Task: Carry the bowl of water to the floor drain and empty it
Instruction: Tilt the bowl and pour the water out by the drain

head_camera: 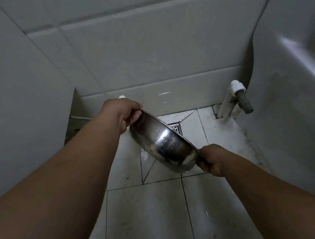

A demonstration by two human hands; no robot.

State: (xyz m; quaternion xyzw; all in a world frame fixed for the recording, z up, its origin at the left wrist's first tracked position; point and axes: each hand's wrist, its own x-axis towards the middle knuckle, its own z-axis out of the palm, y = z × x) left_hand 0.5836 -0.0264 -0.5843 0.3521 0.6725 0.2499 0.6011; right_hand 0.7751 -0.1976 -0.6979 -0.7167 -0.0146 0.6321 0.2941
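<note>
You hold the steel bowl (162,144) tipped steeply above the floor drain (175,127), left hand (124,113) and right hand (211,160) fingers clamped on opposite rims, so water pours toward the drain.

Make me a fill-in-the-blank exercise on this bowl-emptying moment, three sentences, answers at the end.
1. The metal bowl is gripped at its rim by ____ hands, the left hand and the right hand.
2. The bowl is tipped so that its ____ side faces the camera.
3. The floor drain shows just behind the bowl, set in the ____ floor.

Answers: two; outer; tiled
</note>
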